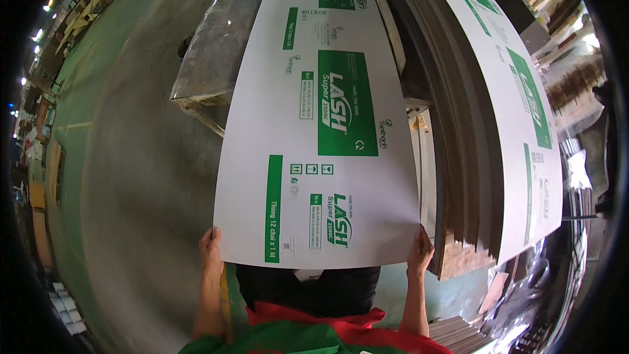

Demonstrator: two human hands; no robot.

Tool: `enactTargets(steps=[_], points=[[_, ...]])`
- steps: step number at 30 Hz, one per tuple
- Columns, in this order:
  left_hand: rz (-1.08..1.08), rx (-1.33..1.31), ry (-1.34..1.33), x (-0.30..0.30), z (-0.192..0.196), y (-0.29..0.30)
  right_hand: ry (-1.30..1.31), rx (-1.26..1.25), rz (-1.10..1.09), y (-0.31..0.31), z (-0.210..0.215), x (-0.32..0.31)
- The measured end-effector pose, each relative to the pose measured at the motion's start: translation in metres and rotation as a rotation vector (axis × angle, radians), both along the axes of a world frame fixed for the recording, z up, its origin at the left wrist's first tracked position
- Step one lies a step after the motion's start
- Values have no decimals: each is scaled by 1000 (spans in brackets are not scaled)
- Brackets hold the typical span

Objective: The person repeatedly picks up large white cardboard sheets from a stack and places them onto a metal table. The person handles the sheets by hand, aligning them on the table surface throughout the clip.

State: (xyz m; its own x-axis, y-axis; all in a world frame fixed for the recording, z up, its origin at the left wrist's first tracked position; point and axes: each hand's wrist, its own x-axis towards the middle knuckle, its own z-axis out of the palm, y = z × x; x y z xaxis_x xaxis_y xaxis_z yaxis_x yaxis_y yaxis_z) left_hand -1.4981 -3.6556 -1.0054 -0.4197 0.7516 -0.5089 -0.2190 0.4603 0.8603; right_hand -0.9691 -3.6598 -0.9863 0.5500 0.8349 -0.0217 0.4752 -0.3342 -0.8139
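I had my left hand (210,247) and right hand (420,249) closed on the two near corners of a large white cardboard sheet (321,131) printed with green panels, fingers curled over its edge. Gripping it wide apart kept the sheet flat and level, I judged. It stretched away over a worn desk (213,52), just beside a tall stack of sheets (485,105) on my right.

Bare forearms, a red-and-green top at the lower edge, and seemingly dark trousers.
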Motion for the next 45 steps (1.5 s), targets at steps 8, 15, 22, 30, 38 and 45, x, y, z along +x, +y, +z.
enactTargets(steps=[8,15,22,30,38,45], points=[[9,83,-7,16,3,74,29,80,33,71,-21,18],[-168,42,202,-10,-31,233,-9,2,103,220,-14,10],[-341,230,1158,26,-18,260,-915,149,98,86,135,-2],[-708,514,636,152,-12,176,-1030,-435,-256,-19,180,89],[-1041,181,-872,323,123,89,-1049,-451,26,-6,237,-48],[-662,310,-716,278,174,86,-732,365,-234,-91,242,-53]])
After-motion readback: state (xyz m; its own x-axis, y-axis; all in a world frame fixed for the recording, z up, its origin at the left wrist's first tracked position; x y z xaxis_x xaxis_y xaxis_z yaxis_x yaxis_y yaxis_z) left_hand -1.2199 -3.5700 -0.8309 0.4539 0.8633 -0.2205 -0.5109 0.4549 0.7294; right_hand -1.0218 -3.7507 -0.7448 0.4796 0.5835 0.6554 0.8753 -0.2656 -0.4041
